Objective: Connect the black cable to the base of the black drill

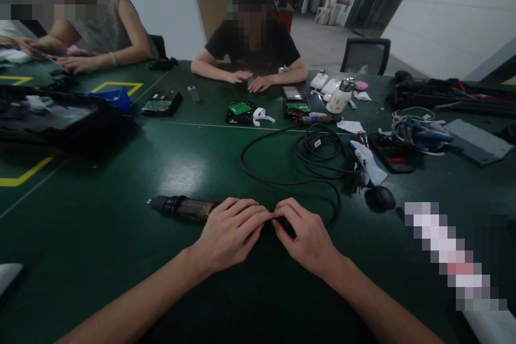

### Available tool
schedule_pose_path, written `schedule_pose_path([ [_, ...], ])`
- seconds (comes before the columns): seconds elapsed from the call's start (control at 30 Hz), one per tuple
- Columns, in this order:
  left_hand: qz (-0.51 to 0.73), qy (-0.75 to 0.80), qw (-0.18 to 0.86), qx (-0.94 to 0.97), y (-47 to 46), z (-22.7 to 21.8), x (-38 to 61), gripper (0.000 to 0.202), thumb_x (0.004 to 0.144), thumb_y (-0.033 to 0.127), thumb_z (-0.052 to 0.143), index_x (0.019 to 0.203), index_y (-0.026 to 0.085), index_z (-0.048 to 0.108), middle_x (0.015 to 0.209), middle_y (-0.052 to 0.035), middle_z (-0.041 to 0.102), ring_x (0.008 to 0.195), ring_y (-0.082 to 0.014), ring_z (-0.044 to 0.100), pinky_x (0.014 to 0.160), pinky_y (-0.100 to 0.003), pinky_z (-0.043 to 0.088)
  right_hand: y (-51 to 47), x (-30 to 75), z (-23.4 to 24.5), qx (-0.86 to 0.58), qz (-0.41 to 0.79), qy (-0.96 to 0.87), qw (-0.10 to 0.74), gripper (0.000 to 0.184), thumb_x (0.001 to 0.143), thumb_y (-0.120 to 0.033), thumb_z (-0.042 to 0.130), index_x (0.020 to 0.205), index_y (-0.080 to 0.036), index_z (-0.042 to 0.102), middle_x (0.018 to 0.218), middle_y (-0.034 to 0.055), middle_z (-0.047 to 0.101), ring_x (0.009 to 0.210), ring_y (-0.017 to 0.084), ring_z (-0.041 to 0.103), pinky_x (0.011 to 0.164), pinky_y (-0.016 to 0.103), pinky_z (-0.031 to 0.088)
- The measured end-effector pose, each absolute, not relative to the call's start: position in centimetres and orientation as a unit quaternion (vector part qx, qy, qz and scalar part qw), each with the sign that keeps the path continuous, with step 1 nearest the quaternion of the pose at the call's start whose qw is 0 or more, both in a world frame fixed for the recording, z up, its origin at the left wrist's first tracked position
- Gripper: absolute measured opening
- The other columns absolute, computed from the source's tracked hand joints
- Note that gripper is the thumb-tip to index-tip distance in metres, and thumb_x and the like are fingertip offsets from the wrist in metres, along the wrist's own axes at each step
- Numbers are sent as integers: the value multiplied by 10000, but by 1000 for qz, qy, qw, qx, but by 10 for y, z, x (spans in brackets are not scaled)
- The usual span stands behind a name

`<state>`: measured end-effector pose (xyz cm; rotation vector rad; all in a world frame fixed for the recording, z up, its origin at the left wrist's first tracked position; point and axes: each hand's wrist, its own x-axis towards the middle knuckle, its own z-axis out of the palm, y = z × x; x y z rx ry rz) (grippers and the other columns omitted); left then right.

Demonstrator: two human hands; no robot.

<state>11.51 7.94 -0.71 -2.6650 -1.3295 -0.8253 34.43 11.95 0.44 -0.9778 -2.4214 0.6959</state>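
Note:
An electric screwdriver point(193, 208) with a dark body lies on the green table, its bit pointing left. My left hand point(229, 231) is closed over the rear part of it, so that end is hidden. Just to the right, my right hand point(306, 234) pinches the end of a black cable point(241, 160), fingertips meeting those of the left hand. The joint between cable and screwdriver is covered by my fingers. From my right hand the cable runs back into loose coils, where a dark block with a white label point(316, 142) lies.
Hard drives with green boards point(241, 109) lie farther back, near a patterned bottle point(341, 98) and a battery-like cylinder point(194, 93). A black mouse point(382, 198) is at right. A large black casing point(60, 123) stands at left. Two people sit across the table.

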Motion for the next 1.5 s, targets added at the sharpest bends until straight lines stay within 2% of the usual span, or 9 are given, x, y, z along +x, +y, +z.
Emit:
schedule_pose_path([
  [0.17,-280,-430,35,-858,80,-9,114,270,1025,247,560,1282,242,643,1172,-23,737,1090,-182,678,908,-364,481,119,344,5,-353,243,-877,216,105,1027,-193,532,1105,-231,592,1119,60,639,929,193,656,737,312,555],
  [0.4,-271,-418,19,-867,80,-10,112,458,1020,229,548,1474,279,516,1243,-29,720,1146,-203,660,939,-384,470,119,344,2,-360,236,-880,203,96,1038,-200,511,1118,-220,561,1131,63,623,937,197,648,760,325,544],
  [0.6,-277,-433,36,-857,81,-8,115,339,1038,247,553,1375,259,590,1197,-22,733,1093,-178,678,908,-362,468,119,344,2,-354,229,-881,214,103,1030,-192,526,1118,-224,568,1134,66,631,939,197,657,756,321,551],
  [0.8,-264,-418,16,-869,80,-7,113,470,1014,241,557,1481,264,510,1260,-39,716,1156,-206,661,942,-384,480,119,344,2,-359,223,-881,214,88,1024,-203,533,1101,-222,572,1107,64,638,911,195,663,739,318,558],
  [0.97,-272,-432,36,-859,81,-7,113,397,1027,253,557,1424,245,564,1213,-38,731,1096,-186,684,916,-361,493,119,344,3,-353,224,-880,224,102,1014,-187,539,1100,-228,578,1108,60,642,928,194,667,758,314,569],
  [1.13,-271,-417,35,-867,81,-8,114,474,1003,236,572,1475,255,525,1224,-36,727,1122,-194,678,932,-372,500,119,344,3,-353,218,-884,214,111,1020,-190,535,1121,-222,567,1110,68,639,931,202,666,756,327,569],
  [1.27,-271,-432,43,-859,81,-9,114,414,1026,255,562,1440,259,554,1214,-30,730,1089,-185,685,912,-368,493,120,344,3,-348,219,-887,212,133,1022,-188,531,1145,-221,568,1135,70,636,950,202,666,747,324,569],
  [1.4,-264,-423,43,-866,81,-9,114,459,1019,262,559,1477,259,525,1231,-39,727,1117,-197,681,939,-380,500,120,345,2,-346,211,-889,212,110,1032,-204,521,1130,-219,570,1125,72,638,942,202,666,742,327,572],
  [1.5,-268,-426,53,-863,81,-9,115,420,1026,239,551,1446,260,553,1202,-31,735,1084,-182,690,924,-361,503,120,345,2,-343,208,-891,213,121,1033,-196,515,1140,-220,567,1128,73,638,954,206,666,750,330,574],
])
